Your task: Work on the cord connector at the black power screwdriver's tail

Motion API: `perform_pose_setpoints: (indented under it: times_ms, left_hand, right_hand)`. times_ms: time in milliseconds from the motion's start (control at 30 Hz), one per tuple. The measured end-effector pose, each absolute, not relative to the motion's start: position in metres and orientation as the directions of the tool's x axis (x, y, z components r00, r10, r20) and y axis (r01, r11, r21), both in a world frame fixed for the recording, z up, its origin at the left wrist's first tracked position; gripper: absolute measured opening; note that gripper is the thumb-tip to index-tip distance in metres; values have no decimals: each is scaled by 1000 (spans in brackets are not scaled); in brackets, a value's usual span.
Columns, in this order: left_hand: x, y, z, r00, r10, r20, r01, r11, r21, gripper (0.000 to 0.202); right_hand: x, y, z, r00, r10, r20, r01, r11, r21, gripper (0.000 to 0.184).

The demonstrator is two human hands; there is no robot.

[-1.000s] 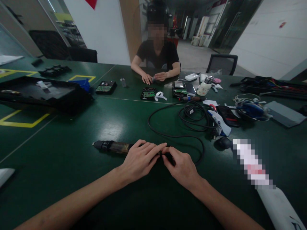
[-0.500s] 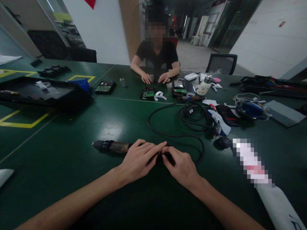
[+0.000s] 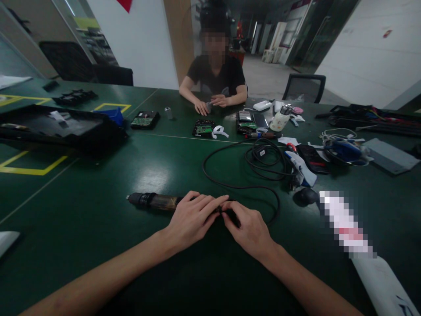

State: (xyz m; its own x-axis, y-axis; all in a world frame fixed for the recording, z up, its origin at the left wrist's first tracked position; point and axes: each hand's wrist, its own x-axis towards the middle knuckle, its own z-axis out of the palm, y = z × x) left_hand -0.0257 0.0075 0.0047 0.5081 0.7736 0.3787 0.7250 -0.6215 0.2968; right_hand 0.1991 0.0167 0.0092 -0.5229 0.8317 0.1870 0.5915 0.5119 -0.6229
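A dark cylindrical power tool (image 3: 153,201) lies on its side on the green table (image 3: 98,210), tip pointing left. My left hand (image 3: 194,217) rests over its rear end, fingers curled round it. My right hand (image 3: 246,226) meets it from the right, fingertips pinched on the tool's tail where the black cable (image 3: 250,186) joins. The cable loops off to the right and back toward a coil (image 3: 266,160).
A person sits across the table, their hands at a small object (image 3: 210,104). Circuit boards (image 3: 204,128), a black tray (image 3: 55,127), a blue bin (image 3: 113,115), a mouse (image 3: 304,196) and cluttered tools (image 3: 342,151) lie around. A white blurred object (image 3: 362,245) lies at right.
My hands and the tool stay in place. The person opposite has brought their hands together again around the small object.
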Motion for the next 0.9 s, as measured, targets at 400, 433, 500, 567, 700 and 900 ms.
perform_pose_setpoints:
  times_ms: [400,433,500,567,700,900]
  left_hand:
    - [-22,9,10,435,829,352,719,-555,417,44]
    - [-21,9,10,430,834,345,726,-547,418,43]
    - [-20,10,10,427,843,327,738,-534,413,42]
    - [-20,11,11,428,847,314,743,-528,412,45]
    - [-24,12,17,465,833,298,711,-552,435,58]
    - [-29,15,21,509,822,254,660,-562,498,63]
  right_hand:
    - [199,16,8,-524,829,194,598,521,-609,16]
    - [199,16,7,-524,830,194,599,520,-609,16]
    - [199,16,7,-525,830,192,595,518,-615,17]
    - [199,16,7,-524,831,184,595,513,-619,17]
    - [200,16,7,-518,838,170,613,502,-610,17]
    - [199,16,7,-526,832,174,613,513,-600,18]
